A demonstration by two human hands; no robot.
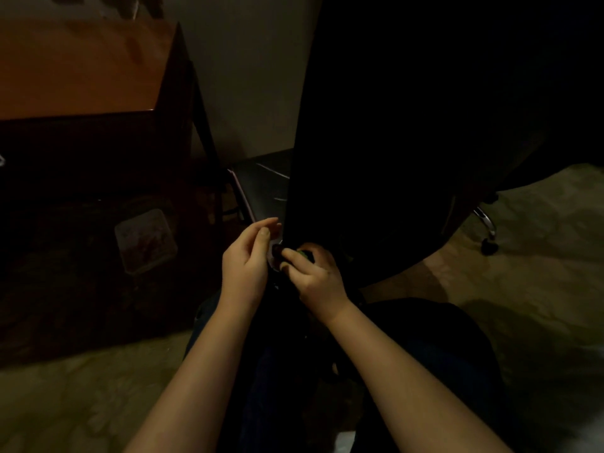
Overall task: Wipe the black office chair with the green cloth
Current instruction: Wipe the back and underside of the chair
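The black office chair fills the upper right of the dim head view, its back close in front of me. Low at the left edge of that back, my right hand has its fingers curled round the green cloth, of which only a small green patch shows between the fingers. My left hand is right beside it, fingers loosely bent, fingertips near the chair's edge and a small pale part there. Whether it holds anything is hidden in the dark.
A wooden desk with a dark side panel stands to the left. A chrome chair leg with a caster shows at the right on the beige floor. My dark-clothed legs are below.
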